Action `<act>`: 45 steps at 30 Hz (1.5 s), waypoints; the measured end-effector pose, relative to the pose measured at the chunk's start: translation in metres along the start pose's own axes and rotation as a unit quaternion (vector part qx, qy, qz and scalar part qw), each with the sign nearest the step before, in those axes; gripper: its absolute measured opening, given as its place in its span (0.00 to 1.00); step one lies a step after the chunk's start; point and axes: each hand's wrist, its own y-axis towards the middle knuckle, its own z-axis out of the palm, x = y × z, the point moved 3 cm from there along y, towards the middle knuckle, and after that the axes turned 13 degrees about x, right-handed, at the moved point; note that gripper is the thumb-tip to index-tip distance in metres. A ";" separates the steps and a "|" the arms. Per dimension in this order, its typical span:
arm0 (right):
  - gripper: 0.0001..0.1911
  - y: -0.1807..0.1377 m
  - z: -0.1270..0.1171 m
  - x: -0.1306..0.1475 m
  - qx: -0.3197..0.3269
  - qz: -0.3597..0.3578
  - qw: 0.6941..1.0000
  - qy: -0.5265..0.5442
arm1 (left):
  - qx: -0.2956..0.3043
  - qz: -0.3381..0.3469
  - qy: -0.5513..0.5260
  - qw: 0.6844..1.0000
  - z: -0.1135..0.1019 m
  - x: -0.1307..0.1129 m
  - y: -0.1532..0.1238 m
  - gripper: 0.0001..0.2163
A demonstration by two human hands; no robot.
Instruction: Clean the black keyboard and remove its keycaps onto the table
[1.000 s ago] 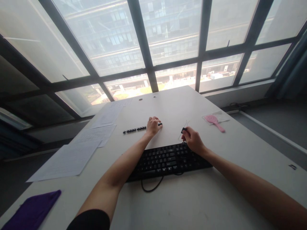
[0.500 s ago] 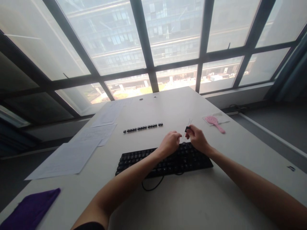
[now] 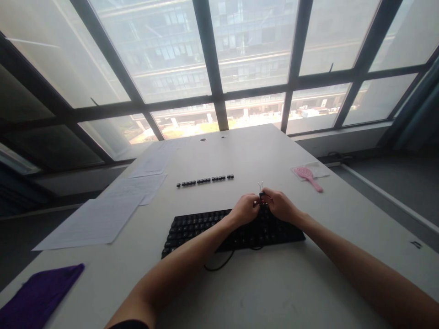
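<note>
Over the keyboard [image 3: 199, 224], the right hand [image 3: 283, 206] pinches the wire tool [image 3: 261, 195], its long axis toward twelve o'clock; the left hand [image 3: 244, 208] is just beside it, at nine o'clock, but whether its fingers grip, I cannot tell.

Our left hand [image 3: 245, 209] and right hand [image 3: 281, 205] sit close together, fingers nearly meeting. The left one's fingers curl inward, facing the right; the right one's thumb and fingers pinch tight. Behind each hand, our left forearm [image 3: 190, 256] and right forearm [image 3: 343, 251] slant back toward us, spreading apart.
</note>
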 end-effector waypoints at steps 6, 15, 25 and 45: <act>0.08 -0.005 0.000 0.009 0.029 -0.102 0.986 -0.128 | 0.008 0.024 -0.004 1.000 -0.002 -0.005 -0.002 0.04; 0.09 -0.006 0.004 -0.010 -0.025 -0.027 0.999 0.040 | 0.002 -0.020 -0.012 1.000 0.004 0.005 0.003 0.08; 0.09 -0.006 -0.011 -0.007 -0.152 0.019 0.983 0.104 | -0.023 -0.010 -0.040 0.999 0.002 -0.003 0.001 0.04; 0.08 -0.004 -0.009 -0.006 -0.162 0.016 0.981 0.103 | -0.111 0.033 -0.099 0.988 -0.008 -0.011 -0.001 0.15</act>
